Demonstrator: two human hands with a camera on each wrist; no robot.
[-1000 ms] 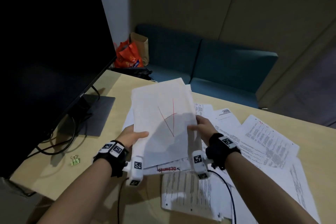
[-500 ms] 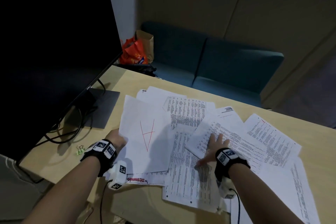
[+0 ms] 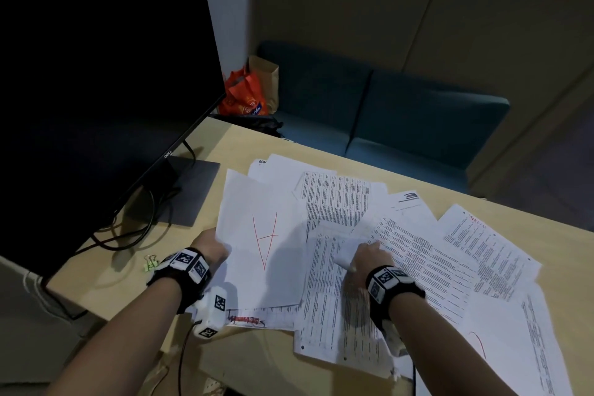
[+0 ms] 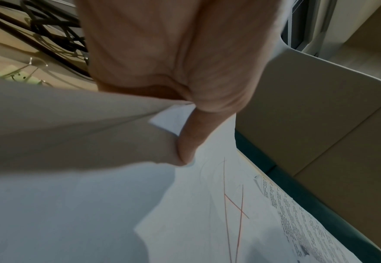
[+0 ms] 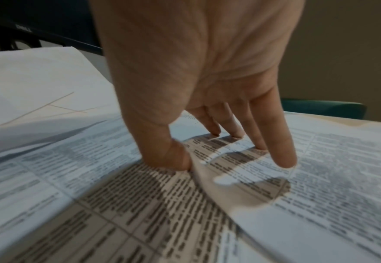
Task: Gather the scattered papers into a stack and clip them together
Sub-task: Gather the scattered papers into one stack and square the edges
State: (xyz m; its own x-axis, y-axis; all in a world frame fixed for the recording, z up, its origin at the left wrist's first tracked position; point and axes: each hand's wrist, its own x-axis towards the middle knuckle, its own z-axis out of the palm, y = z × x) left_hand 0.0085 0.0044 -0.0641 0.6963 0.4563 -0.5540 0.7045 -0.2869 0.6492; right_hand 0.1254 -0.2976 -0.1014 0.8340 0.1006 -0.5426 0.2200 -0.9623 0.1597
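White papers (image 3: 334,199) lie scattered and overlapping across the wooden desk (image 3: 244,145). My left hand (image 3: 221,249) holds the left edge of a small stack topped by a sheet with a red A (image 3: 263,244); in the left wrist view the thumb (image 4: 191,138) lies on top of that sheet with the red A (image 4: 207,204), and the fingers below are hidden. My right hand (image 3: 363,254) rests with straight fingers (image 5: 281,151) on a printed sheet (image 5: 320,178), while the thumb (image 5: 169,153) curls its edge up. A green binder clip (image 3: 151,262) lies left of the left wrist.
A dark monitor (image 3: 96,74) on its stand (image 3: 189,190) fills the left side, with black cables (image 3: 135,235) beside the clip. Behind the desk are a teal sofa (image 3: 401,112) and an orange bag (image 3: 244,93). More printed sheets (image 3: 488,247) spread to the right.
Both hands held the stack up off the desk; it now lies lower at the left in my left hand. My right hand moved onto the printed sheets and lifted one edge.
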